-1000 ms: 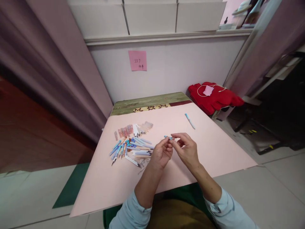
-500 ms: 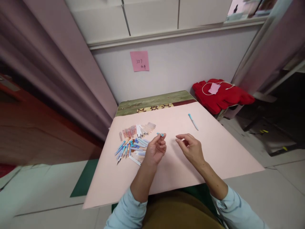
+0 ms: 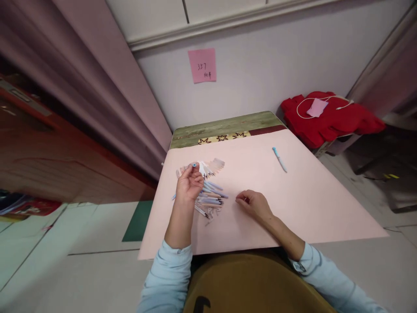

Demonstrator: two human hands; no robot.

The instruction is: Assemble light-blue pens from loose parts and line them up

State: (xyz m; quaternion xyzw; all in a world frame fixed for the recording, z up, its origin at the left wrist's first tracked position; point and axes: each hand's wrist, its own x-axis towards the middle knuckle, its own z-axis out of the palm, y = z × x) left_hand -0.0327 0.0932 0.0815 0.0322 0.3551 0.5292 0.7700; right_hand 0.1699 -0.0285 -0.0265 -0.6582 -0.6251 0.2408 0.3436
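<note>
Pen cap (image 3: 194, 165), pinched in your left hand (image 3: 189, 184) over the pen parts (image 3: 208, 198) near the pink sheet's (image 3: 293, 204) left edge, could drop among them; right hand (image 3: 256, 204) curls loosely empty.

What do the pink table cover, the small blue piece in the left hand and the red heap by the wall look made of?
Pink table cover: likely paper or thin card, matte, flat, with crisp straight edges.
Small blue piece, pinched by the left hand: probably plastic, smooth, evenly coloured; too small to be sure.
Red heap: fabric, soft folds, no shine.
</note>
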